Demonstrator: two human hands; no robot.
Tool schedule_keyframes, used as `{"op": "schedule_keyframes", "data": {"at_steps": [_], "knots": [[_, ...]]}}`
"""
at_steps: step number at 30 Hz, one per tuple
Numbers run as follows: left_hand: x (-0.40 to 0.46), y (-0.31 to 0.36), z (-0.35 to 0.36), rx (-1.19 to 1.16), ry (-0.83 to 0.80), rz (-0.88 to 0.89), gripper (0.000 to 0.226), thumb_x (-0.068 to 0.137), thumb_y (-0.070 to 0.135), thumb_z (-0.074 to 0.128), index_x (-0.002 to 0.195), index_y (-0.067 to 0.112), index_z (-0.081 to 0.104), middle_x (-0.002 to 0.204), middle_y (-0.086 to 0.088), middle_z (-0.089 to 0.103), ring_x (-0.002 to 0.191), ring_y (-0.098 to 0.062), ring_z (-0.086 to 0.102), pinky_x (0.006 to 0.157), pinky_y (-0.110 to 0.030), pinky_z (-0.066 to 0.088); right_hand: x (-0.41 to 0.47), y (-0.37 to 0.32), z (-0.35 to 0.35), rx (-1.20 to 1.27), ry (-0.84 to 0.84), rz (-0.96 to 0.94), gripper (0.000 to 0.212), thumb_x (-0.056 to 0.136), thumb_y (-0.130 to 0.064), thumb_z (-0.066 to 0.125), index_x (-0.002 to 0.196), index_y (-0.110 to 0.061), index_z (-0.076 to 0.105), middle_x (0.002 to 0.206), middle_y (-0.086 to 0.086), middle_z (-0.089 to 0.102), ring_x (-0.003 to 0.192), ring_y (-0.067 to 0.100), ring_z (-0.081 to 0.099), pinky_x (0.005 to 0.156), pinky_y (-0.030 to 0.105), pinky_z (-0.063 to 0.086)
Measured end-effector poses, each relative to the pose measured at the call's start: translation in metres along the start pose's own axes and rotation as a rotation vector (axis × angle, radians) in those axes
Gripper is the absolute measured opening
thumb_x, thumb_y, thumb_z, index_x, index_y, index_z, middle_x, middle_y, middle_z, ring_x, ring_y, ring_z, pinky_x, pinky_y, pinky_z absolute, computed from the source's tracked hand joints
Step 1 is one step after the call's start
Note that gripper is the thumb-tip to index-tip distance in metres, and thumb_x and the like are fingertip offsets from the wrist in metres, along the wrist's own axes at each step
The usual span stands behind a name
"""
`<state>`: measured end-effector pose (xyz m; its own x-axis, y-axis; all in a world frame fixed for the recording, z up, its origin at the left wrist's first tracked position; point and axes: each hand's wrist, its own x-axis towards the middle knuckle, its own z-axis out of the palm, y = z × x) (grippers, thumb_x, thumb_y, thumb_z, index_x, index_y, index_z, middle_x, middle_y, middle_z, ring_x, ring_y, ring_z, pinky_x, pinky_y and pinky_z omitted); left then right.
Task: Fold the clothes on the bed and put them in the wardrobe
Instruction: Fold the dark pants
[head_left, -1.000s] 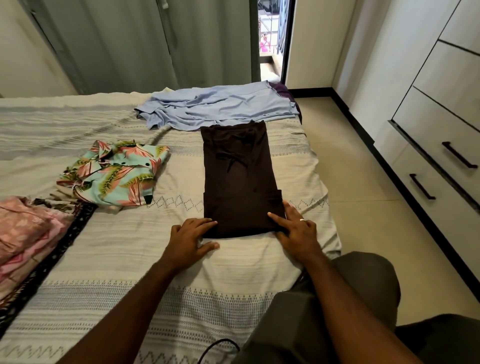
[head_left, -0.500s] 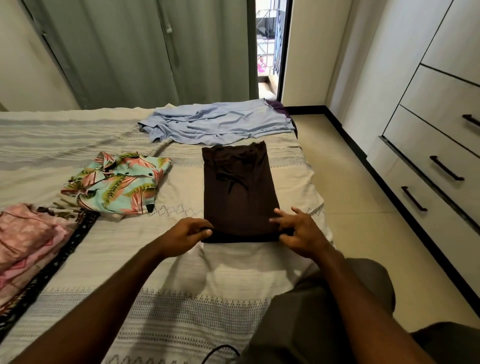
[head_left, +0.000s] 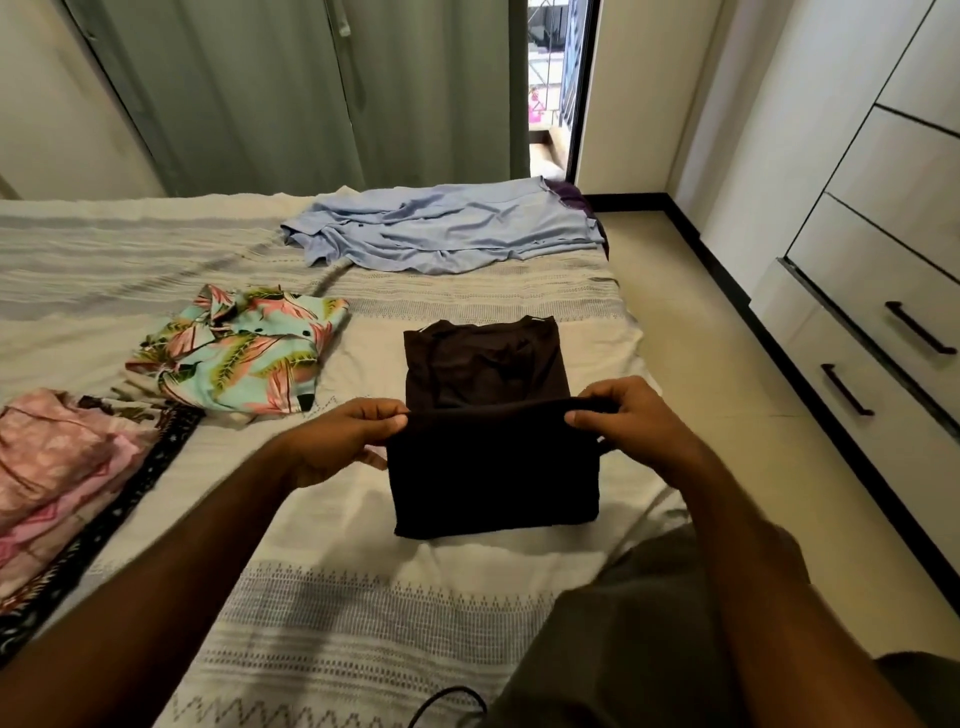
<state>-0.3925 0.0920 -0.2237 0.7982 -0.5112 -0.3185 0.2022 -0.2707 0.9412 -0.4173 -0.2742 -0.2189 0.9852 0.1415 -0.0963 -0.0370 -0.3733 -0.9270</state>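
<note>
Hands (head_left: 358, 441) now lifting dark garment's (head_left: 493, 467) hem

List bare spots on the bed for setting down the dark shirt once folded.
Free: the bedspread strip nearest the person, below the dark brown folded shirt; also the far-left stretch between the floral teal shirt and the crumpled light blue shirt. Crowded: the left edge, where the pink clothes pile lies.

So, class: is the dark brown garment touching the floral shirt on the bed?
Apart. The head view shows a strip of bare bedspread between the dark brown garment and the floral shirt, with no overlap anywhere.
</note>
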Motion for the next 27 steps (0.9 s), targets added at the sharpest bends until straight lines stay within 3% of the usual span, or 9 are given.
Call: {"op": "schedule_keyframes", "data": {"at_steps": [4,7,9,15,19,22,25,27], "knots": [[0.044,-0.010,0.018,0.050,0.454,0.041,0.023,0.106,0.016,0.050,0.086,0.015,0.063,0.077,-0.001,0.062,0.074,-0.016,0.057,0.067,-0.030,0.046,0.036,0.026,0.031,-0.110,0.424,-0.006,0.006,0.091,-0.023,0.072,0.088,-0.019,0.075,0.083,0.000,0.074,0.081,0.017,0.070,0.076,0.031,0.054],[0.077,-0.021,0.029,0.205,0.796,0.137,0.009,0.098,0.015,0.063,0.092,0.012,0.068,0.083,-0.001,0.068,0.077,-0.014,0.063,0.070,-0.028,0.048,0.055,0.038,0.052,-0.190,0.594,0.001,0.012,0.098,-0.024,0.061,0.099,-0.016,0.070,0.090,0.006,0.073,0.086,0.026,0.068,0.075,0.035,0.053],[0.086,-0.028,0.034,0.307,0.900,0.160,0.007,0.096,0.016,0.066,0.095,0.010,0.070,0.086,0.000,0.070,0.081,-0.013,0.065,0.073,-0.027,0.048,0.064,0.045,0.060,-0.280,0.654,-0.044,0.012,0.100,-0.023,0.058,0.099,-0.015,0.067,0.086,0.009,0.072,0.082,0.031,0.067,0.068,0.037,0.050],[0.119,-0.012,-0.002,0.382,0.991,0.234,0.006,0.093,0.018,0.071,0.094,0.012,0.072,0.083,0.004,0.070,0.075,-0.006,0.065,0.066,-0.006,0.043,0.118,0.038,0.049,-0.391,0.636,-0.246,0.011,0.100,-0.021,0.061,0.101,-0.012,0.067,0.083,0.007,0.072,0.076,0.027,0.069,0.066,0.039,0.053],[0.162,0.011,-0.039,0.397,0.982,0.194,0.008,0.090,0.021,0.074,0.087,0.018,0.067,0.077,0.002,0.070,0.073,-0.015,0.069,0.070,-0.028,0.052,0.180,0.023,0.029,-0.435,0.587,-0.201,0.018,0.099,-0.026,0.062,0.104,-0.009,0.068,0.089,0.012,0.073,0.084,0.033,0.068,0.072,0.041,0.054],[0.196,0.022,-0.057,0.365,0.981,0.129,0.009,0.089,0.023,0.075,0.086,0.019,0.067,0.080,-0.002,0.071,0.078,-0.024,0.070,0.076,-0.036,0.056,0.219,0.015,0.021,-0.480,0.534,-0.117,0.022,0.099,-0.030,0.061,0.105,-0.009,0.066,0.096,0.016,0.071,0.091,0.037,0.066,0.076,0.043,0.053],[0.224,0.021,-0.070,0.402,1.012,0.029,0.017,0.093,0.028,0.070,0.101,0.015,0.065,0.096,-0.006,0.071,0.097,-0.030,0.068,0.087,-0.036,0.050,0.247,0.022,0.021,-0.571,0.489,0.026,0.033,0.096,-0.041,0.063,0.115,-0.013,0.058,0.114,0.013,0.064,0.104,0.037,0.061,0.084,0.046,0.053],[0.227,0.011,-0.073,0.486,1.031,-0.169,0.037,0.091,0.045,0.068,0.113,0.016,0.058,0.112,-0.007,0.069,0.111,-0.032,0.062,0.098,-0.045,0.045,0.250,0.040,0.021,-0.536,0.482,0.195,0.054,0.090,-0.055,0.065,0.122,-0.014,0.053,0.123,0.012,0.058,0.114,0.036,0.057,0.093,0.050,0.051]]}}
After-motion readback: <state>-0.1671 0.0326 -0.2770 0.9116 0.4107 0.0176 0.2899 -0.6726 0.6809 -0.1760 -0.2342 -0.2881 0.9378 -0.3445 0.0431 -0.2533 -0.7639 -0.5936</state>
